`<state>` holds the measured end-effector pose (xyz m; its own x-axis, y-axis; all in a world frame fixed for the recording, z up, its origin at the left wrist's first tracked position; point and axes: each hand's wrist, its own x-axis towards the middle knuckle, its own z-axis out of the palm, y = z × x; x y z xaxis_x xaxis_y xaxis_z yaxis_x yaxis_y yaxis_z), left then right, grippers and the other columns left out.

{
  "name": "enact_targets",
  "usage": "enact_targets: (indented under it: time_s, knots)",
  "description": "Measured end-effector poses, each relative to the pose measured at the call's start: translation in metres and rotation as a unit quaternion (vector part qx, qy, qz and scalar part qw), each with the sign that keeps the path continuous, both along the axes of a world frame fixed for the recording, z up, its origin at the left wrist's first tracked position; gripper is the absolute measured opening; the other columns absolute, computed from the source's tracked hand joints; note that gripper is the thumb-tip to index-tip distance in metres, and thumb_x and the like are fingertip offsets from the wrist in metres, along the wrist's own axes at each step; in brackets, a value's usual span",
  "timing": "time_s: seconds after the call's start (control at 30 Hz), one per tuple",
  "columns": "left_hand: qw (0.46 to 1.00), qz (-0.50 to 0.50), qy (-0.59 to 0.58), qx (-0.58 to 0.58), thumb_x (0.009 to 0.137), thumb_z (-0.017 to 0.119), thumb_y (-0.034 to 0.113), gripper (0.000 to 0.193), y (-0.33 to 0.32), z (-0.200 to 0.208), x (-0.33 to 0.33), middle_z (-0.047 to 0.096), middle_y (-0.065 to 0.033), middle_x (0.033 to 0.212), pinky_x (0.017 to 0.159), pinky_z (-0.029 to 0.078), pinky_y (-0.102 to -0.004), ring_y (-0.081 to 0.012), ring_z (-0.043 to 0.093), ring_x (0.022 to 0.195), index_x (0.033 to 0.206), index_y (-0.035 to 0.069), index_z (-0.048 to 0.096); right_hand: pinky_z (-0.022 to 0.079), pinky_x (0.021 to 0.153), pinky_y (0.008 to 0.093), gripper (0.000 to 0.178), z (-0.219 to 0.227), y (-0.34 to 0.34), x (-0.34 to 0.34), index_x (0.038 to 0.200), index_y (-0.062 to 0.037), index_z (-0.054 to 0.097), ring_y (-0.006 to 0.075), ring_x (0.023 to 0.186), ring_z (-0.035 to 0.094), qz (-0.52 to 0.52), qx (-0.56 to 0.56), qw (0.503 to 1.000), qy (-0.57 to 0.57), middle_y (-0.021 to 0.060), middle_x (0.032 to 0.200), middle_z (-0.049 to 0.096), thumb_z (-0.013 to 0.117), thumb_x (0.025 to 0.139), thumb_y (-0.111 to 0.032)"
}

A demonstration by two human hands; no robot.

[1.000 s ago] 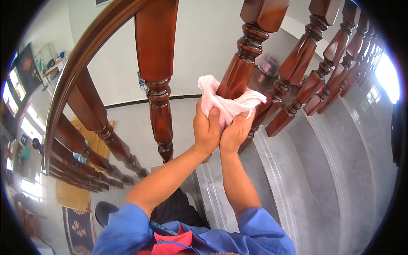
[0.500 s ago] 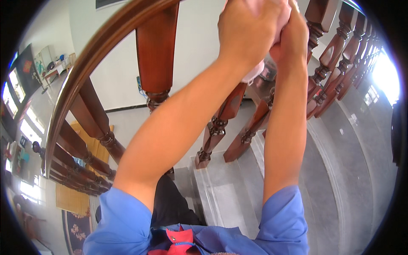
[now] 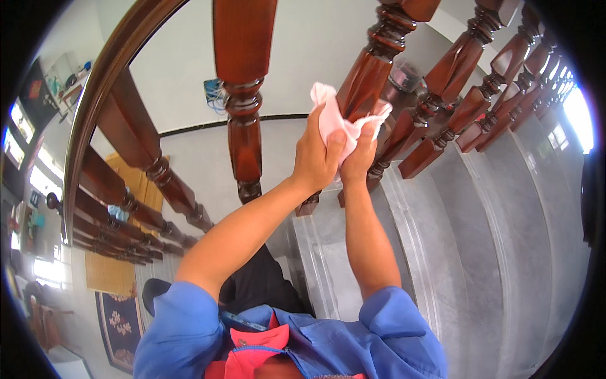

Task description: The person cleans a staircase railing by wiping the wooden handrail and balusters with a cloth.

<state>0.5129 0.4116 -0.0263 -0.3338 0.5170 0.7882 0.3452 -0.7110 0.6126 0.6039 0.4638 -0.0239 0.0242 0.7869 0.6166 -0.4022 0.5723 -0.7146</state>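
Observation:
A pale pink cloth (image 3: pixel 336 134) is wrapped around the lower part of a dark, glossy wooden baluster (image 3: pixel 367 82). My left hand (image 3: pixel 314 158) grips the cloth on the baluster's left side, thumb pressed over it. On the other side, my right hand (image 3: pixel 360 156) closes on the same cloth, close beside the left. Both thumbs point up the post. Cloth and hands hide the section of baluster beneath them; its square foot (image 3: pixel 307 206) shows below.
A curved wooden handrail (image 3: pixel 95 120) sweeps round on the left, with several balusters under it. Grey stone steps (image 3: pixel 435 252) fan out to the right. Another baluster (image 3: pixel 243 120) stands left of my hands. Blue cables (image 3: pixel 215 95) hang near the wall. A patterned rug (image 3: pixel 120 328) lies lower left.
Both hands have come down the baluster from near the top of the picture, bringing the cloth lower and closer to me. The cloth now shows plainly between them.

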Motion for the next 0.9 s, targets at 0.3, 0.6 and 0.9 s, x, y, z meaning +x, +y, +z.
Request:
enact_targets:
  time_s: [0.3, 0.6, 0.9]
  knots:
    - [0.982, 0.036, -0.069, -0.169, 0.101, 0.063, 0.026, 0.041, -0.103, -0.100, -0.009, 0.068, -0.0241, 0.112, 0.088, 0.053, -0.0408, -0.0374, 0.069, 0.101, 0.129, -0.003, 0.056, 0.051, 0.091, 0.0331, 0.051, -0.086, -0.094, -0.017, 0.137, 0.0065, 0.043, 0.0185, 0.097, 0.063, -0.130, -0.033, 0.991, -0.025, 0.0125, 0.114, 0.063, 0.067, 0.099, -0.018]
    - [0.937, 0.254, -0.229, -0.070, 0.103, 0.063, 0.024, 0.045, -0.159, -0.113, -0.060, 0.065, -0.0172, 0.122, 0.103, 0.046, -0.0360, -0.0243, 0.062, 0.113, 0.132, -0.007, 0.050, 0.037, 0.113, 0.0371, 0.061, -0.111, -0.139, -0.085, 0.149, 0.0020, 0.038, 0.0255, 0.130, 0.051, 0.045, -0.180, 0.981, -0.053, 0.0152, 0.147, 0.046, 0.049, 0.109, -0.042]
    - [0.941, 0.165, -0.281, -0.085, 0.111, 0.045, 0.030, 0.037, -0.099, -0.095, -0.087, 0.061, -0.0124, 0.127, 0.106, 0.042, -0.0336, -0.0194, 0.056, 0.118, 0.128, -0.002, 0.055, 0.054, 0.097, 0.0401, 0.050, -0.080, -0.058, -0.118, 0.135, -0.0026, 0.055, 0.0231, 0.111, 0.067, 0.371, -0.323, 0.871, 0.012, 0.0091, 0.126, 0.066, 0.042, 0.110, -0.044]
